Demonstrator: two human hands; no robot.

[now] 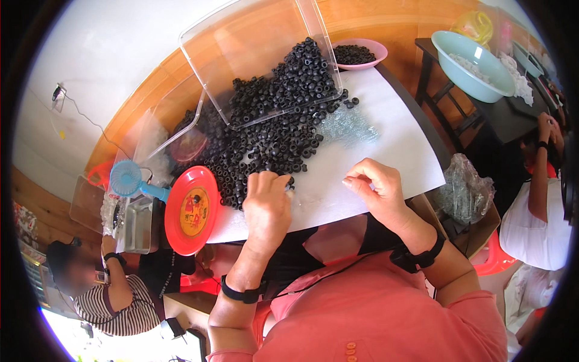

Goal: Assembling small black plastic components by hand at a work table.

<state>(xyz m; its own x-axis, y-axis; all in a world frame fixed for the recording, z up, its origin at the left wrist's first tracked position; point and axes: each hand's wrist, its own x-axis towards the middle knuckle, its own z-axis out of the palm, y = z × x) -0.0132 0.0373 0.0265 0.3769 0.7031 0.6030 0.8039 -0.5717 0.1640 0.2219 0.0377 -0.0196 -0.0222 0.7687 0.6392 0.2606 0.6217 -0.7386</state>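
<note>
My left hand (265,204) is closed at the near edge of a heap of small black ring-shaped parts (265,145), on the white table top (392,145). A black part (291,181) shows right beside its fingertips, with a pale bit below it. Whether the fingers grip either cannot be made out. To the right, my right hand (381,188) hovers over the white surface with thumb and fingers curled together. Anything in that pinch is too small to tell. Clear bead-like pieces (348,127) lie beyond the hands, beside the black heap.
A tipped clear plastic bin (253,36) spills the parts. Left stand a red plate (175,223), a blue handheld fan (126,178) and a metal tray (140,226). A pink bowl (374,51) sits behind, a clear bag (464,187) right. People work on both sides.
</note>
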